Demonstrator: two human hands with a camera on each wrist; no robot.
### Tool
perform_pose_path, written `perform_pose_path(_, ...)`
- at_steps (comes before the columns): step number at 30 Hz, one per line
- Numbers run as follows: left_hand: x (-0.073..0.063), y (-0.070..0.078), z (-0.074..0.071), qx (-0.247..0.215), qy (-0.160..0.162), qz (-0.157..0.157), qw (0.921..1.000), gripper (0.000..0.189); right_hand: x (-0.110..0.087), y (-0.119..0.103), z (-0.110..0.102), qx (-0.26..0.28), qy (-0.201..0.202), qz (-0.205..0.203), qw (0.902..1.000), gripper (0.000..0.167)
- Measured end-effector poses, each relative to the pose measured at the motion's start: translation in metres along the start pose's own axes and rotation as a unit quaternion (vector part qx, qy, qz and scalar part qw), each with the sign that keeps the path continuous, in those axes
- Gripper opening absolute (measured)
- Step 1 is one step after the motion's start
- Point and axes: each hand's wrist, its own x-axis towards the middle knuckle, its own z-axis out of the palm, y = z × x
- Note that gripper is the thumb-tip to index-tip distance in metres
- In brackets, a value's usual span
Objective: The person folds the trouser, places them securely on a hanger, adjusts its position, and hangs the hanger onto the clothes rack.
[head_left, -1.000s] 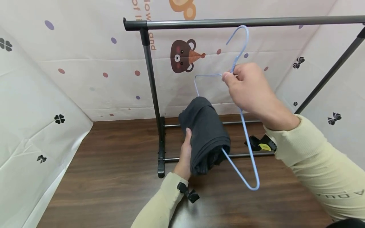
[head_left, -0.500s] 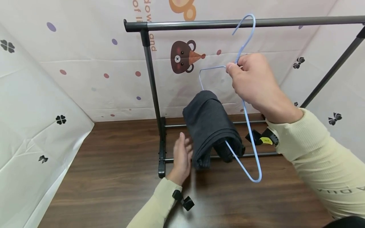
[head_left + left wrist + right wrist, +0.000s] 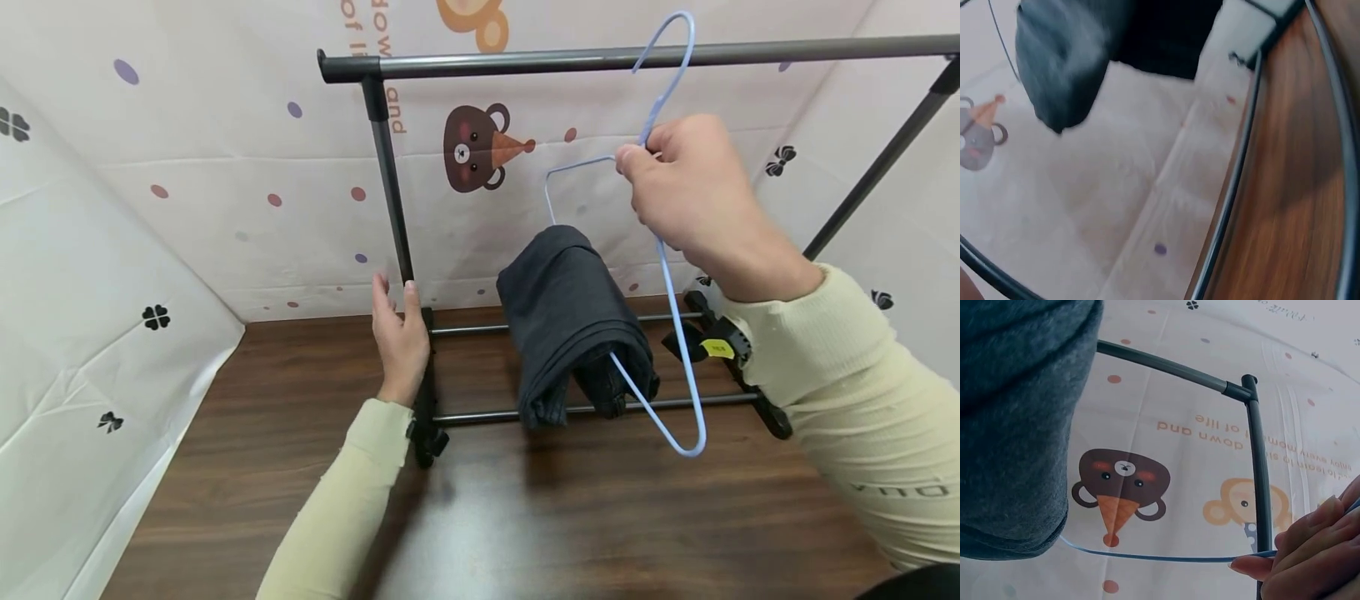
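Note:
My right hand [image 3: 693, 187] pinches a light blue hanger [image 3: 684, 350] just below its hook, in the head view. The hook overlaps the top rail [image 3: 517, 63] of a black clothes rack; whether it touches the rail I cannot tell. Over the hanger's lower bar hangs a dark grey folded garment [image 3: 573, 321], its exact kind unclear. My left hand [image 3: 401, 346] holds nothing, fingers straight, beside the rack's left upright [image 3: 392, 183]; contact is unclear. In the right wrist view the garment [image 3: 1010, 437] fills the left, and fingers [image 3: 1319, 550] grip the hanger wire [image 3: 1154, 557].
Two lower bars [image 3: 480, 417] of the rack run just above the brown wood floor [image 3: 300, 475]. The right upright [image 3: 877, 167] slants behind my right arm. Printed white sheets [image 3: 247, 108] with bears and dots enclose the back and sides.
My left hand has let go of the garment and moved left to the rack's upright. My right hand has carried hanger and garment up and to the right, its hook now higher across the rail.

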Motion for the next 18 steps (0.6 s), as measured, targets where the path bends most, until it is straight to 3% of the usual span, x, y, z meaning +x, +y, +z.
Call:
perform_pose_path(4, 0.011, -0.007, -0.002, 0.022, -0.047, 0.045, 0.9977, 0.063, 0.002, -0.001, -0.004, -0.006, 0.003, -0.002, 1.0, 0.041)
perform_pose_path(11, 0.017, -0.014, -0.001, 0.028, -0.021, 0.102, 0.9942, 0.033, 0.004, -0.001, -0.011, -0.014, 0.008, 0.003, 0.9999, 0.044)
perform_pose_path(18, 0.019, -0.018, 0.002, 0.007, -0.015, 0.101, 0.9947, 0.026, 0.007, 0.0, -0.022, -0.026, 0.022, 0.005, 0.9994, 0.043)
